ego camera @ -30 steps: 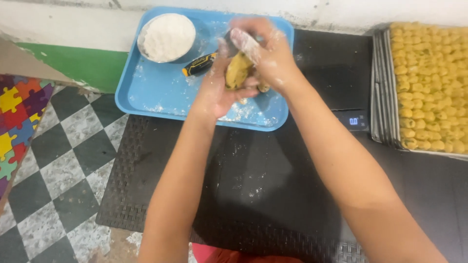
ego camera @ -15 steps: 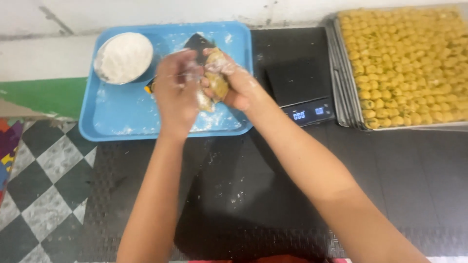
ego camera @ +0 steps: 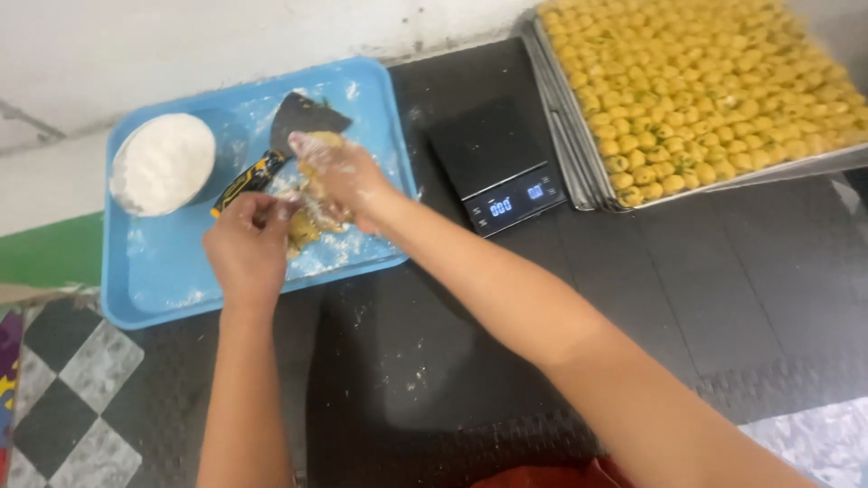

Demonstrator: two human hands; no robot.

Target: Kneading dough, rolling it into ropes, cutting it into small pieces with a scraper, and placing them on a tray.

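Both floured, the left hand [ego camera: 246, 246] and right hand [ego camera: 339, 176] close fingers on a yellow dough lump [ego camera: 310, 217] between them over the blue tray [ego camera: 163, 280], flour bowl [ego camera: 163, 163] left, scraper [ego camera: 280, 136] just beyond.

Black scale's [ego camera: 495, 167] small, perhaps bluish, screen [ego camera: 515, 201]

Light blue tray [ego camera: 163, 289]: on it white flour bowl [ego camera: 163, 163], yellow dough [ego camera: 312, 212]; right of it black scale [ego camera: 493, 158]; left, black-and-white checkered floor [ego camera: 68, 398].
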